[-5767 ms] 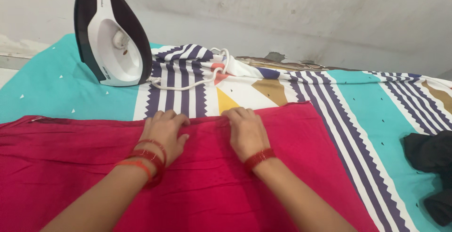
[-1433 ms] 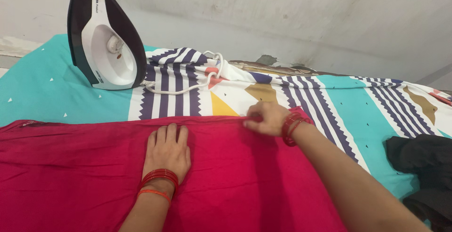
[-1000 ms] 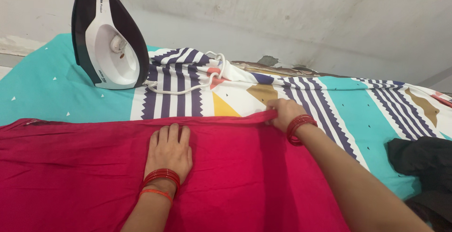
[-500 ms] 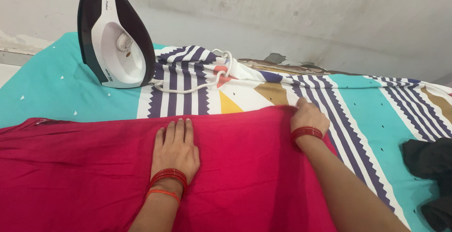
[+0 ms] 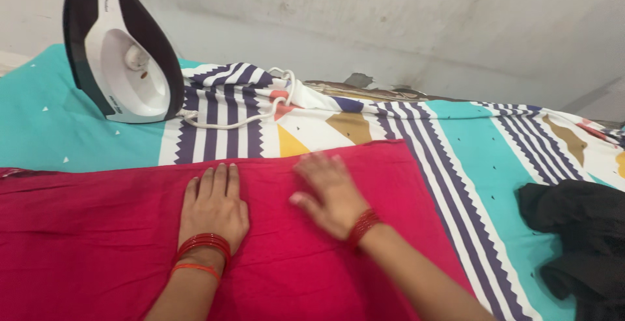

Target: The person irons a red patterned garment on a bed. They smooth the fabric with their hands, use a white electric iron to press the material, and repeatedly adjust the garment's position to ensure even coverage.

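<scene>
Both hands flat, fingers spread, on red cloth [image 5: 97, 243]; right hand [image 5: 329, 194] blurred.

Both hands [image 5: 273, 200] flat on red cloth [image 5: 84, 230]

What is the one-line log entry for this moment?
left hand flat on red cloth | right hand flat on it | iron upright behind

No packages, signs or screens are showing; only a small dark printed label is sitting on the white side of the upright iron [image 5: 120, 47], far left.
</scene>
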